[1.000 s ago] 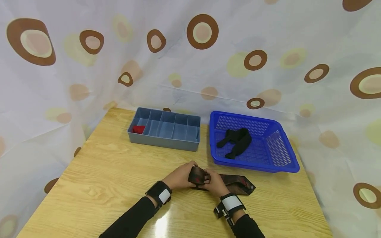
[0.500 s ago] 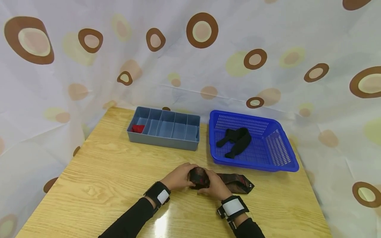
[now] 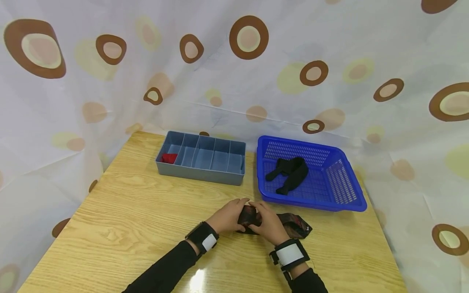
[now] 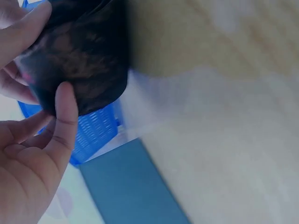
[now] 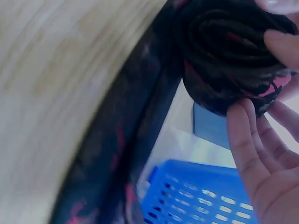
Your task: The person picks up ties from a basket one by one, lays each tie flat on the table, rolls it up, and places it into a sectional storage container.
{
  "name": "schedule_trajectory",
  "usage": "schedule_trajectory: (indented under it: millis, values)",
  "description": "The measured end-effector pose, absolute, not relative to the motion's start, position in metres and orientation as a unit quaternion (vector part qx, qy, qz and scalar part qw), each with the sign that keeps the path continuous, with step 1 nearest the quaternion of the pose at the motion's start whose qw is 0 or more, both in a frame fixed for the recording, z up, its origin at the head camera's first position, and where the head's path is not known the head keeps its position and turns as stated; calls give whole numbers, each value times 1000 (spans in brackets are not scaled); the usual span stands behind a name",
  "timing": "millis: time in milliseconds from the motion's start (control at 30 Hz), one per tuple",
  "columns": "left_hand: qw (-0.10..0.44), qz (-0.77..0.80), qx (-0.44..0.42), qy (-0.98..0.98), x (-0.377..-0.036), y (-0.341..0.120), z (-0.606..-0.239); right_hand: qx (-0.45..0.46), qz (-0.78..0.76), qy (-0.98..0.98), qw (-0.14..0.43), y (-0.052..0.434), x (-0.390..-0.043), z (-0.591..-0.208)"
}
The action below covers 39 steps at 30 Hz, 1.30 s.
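Observation:
A dark necktie [image 3: 247, 215] with reddish patterning is partly wound into a roll, its unrolled end lying on the wooden table toward the right. My left hand [image 3: 228, 216] grips the roll from the left, thumb and fingers on its side. From the right, my right hand [image 3: 270, 224] holds the same roll with curled fingers. The right wrist view shows the coiled layers of the rolled necktie [image 5: 229, 56] and the flat tail running down from it. In the left wrist view the outer face of the necktie [image 4: 84, 60] sits between the fingers of both hands.
Behind the hands stands a grey-blue divided box [image 3: 200, 174], with a red cloth item [image 3: 169, 158] in its leftmost compartment. A blue plastic basket [image 3: 311, 202] at the back right holds a black cloth strip [image 3: 297, 175]. A patterned curtain [image 3: 227, 81] closes off the back.
The roll and both hands have shifted slightly to the right along the necktie. The right hand's fingers have changed their hold on the roll, and less of the tail shows flat.

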<state>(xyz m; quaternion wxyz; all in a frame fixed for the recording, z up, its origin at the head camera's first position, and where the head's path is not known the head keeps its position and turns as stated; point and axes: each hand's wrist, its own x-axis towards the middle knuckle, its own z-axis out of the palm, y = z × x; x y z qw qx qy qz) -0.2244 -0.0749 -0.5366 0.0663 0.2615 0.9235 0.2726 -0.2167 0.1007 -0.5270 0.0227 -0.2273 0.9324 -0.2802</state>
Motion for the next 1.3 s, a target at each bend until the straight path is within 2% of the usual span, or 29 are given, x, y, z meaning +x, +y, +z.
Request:
schedule_trajectory:
  millis: [233,400,533,633,1100,1300]
  values:
    - [51,283,255,923,-222,-78,-543,-203,-315,927,28,117,-215,-523]
    - [57,276,249,927,-223,-78,-544,-154,-214,964,-27,153,-218,-527]
    - [63,268,246,929,-221,-79,-542,-155,-140,976,-68,183,-223,-535]
    - [61,260,249,931,-220,-80,-539,-165,-113,977,-76,200,-226,-540]
    - [61,212,269,938,-224,-80,-529,-136,-56,988,-48,225,-227,-559]
    - [53,145,263,952,-222,-75,-521,-137,-69,988,-2,221,-226,-555]
